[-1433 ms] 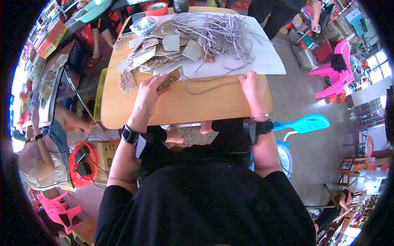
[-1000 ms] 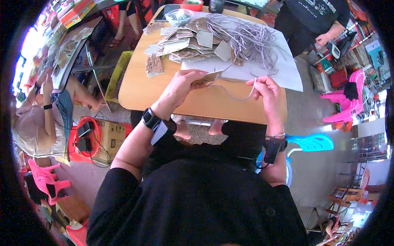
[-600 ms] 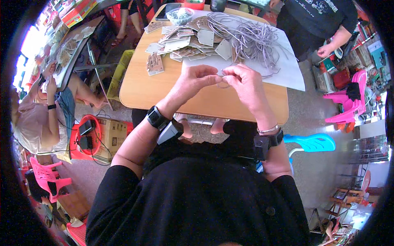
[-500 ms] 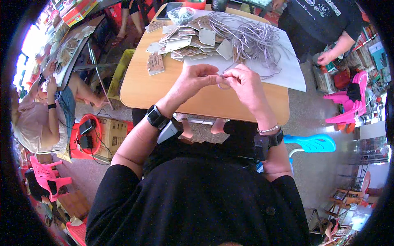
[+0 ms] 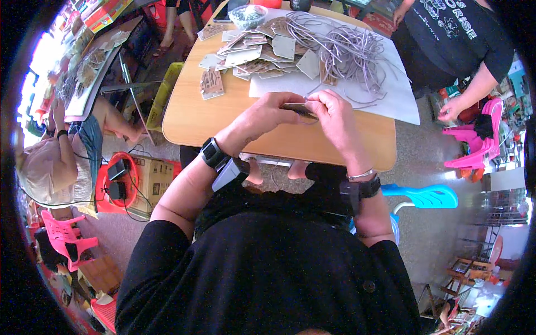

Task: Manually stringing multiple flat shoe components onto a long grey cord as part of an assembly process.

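Observation:
My left hand [image 5: 273,110] is closed on a thin flat tag [image 5: 298,109], seen nearly edge-on and dark on this side. Pinched fingers of my right hand [image 5: 333,110] meet the tag's right end. A faint bit of grey cord seems to show under them, but its path is hidden. Beyond my hands lies a heap of pale and brown flat tags [image 5: 244,54], some with small holes and dark patterns. One patterned tag [image 5: 212,84] lies apart at the left. To the right, a tangle of grey cords [image 5: 357,56] spreads over a white sheet [image 5: 399,106].
At the table's [image 5: 184,117] far side stand a clear bowl [image 5: 247,17] with small pale bits and a dark round container [image 5: 300,5]. A person stands at the far right; another sits at a side table on the left. A blue plastic chair [image 5: 427,196] is at my right.
Between my hands a dark flat tag now shows where a loop of cord was visible. My hands have shifted little. The person at the right has moved their arm, and the seated person's hands have risen.

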Tool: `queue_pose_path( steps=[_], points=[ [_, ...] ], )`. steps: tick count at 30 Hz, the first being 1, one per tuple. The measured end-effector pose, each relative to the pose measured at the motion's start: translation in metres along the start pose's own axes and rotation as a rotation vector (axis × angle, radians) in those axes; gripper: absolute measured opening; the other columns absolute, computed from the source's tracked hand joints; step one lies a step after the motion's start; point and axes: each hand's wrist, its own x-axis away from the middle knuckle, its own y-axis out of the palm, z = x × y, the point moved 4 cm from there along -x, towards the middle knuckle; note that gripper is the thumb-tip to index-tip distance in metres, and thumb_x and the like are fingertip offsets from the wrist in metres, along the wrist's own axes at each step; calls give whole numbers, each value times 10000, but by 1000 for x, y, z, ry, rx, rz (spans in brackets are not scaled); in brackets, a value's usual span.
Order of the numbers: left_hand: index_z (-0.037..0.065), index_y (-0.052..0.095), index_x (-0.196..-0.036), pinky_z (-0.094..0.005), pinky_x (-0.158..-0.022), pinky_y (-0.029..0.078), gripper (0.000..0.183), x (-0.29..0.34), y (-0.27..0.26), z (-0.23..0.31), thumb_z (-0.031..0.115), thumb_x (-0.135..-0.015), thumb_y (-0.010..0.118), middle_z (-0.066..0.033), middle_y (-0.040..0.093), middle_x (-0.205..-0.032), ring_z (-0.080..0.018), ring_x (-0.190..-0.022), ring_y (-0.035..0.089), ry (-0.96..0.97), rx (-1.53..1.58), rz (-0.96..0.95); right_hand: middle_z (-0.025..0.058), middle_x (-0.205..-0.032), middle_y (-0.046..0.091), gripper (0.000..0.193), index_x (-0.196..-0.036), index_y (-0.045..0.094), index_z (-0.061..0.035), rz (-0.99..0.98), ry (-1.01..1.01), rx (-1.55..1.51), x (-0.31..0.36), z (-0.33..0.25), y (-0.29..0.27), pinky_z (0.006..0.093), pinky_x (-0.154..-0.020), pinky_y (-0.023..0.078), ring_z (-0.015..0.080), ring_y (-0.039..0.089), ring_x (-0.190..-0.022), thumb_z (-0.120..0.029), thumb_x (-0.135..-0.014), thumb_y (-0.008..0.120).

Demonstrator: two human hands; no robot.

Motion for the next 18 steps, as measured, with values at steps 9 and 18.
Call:
queue_pose_path(
  steps=[9, 18],
  points=[
    [-93, 611, -1023, -290, -767, 492, 274, -15, -4, -24, 69, -814, 540, -130, 648, -1011, -177, -917, 606, -178, 595, -38, 160, -840, 606, 142, -861, 600, -15, 69, -24, 89, 3, -2, 8, 405, -710, 466, 341, 591, -812, -152, -862, 564],
    [-33, 619, -985, -303, -700, 511, 226, -24, -19, -32, -47, -759, 609, -110, 659, -947, -181, -857, 617, -42, 295, 147, 14, -811, 633, 97, -895, 658, -20, -247, 288, -542, 22, -60, -45, 213, -552, 433, 68, 538, -618, -95, -857, 610]
  ],
)
